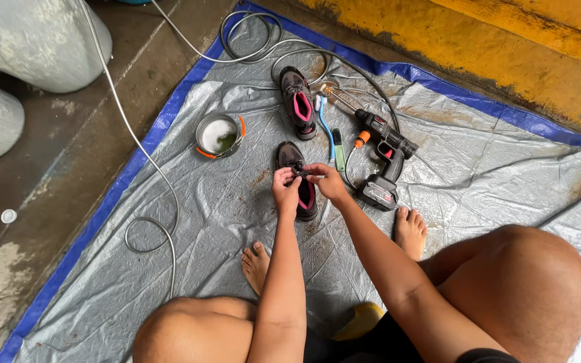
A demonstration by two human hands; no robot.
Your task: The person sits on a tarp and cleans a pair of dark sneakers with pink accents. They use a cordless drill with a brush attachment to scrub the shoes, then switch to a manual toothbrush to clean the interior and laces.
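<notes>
Grey tarp point(479, 168) on the floor; my left hand point(285, 190) and right hand point(325, 180) pinch the lace of a shoe point(302, 183) mid-tarp: light, soft, probably wet; hold its sole.

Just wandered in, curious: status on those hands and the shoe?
Left hand and right hand both pinching at the near shoe on the tarp. Second shoe lies apart. Nothing blocking.

We have one view only, from the head, looking steeply down past our knees onto the crinkled grey plastic tarp point(223, 222) from close above.
</notes>
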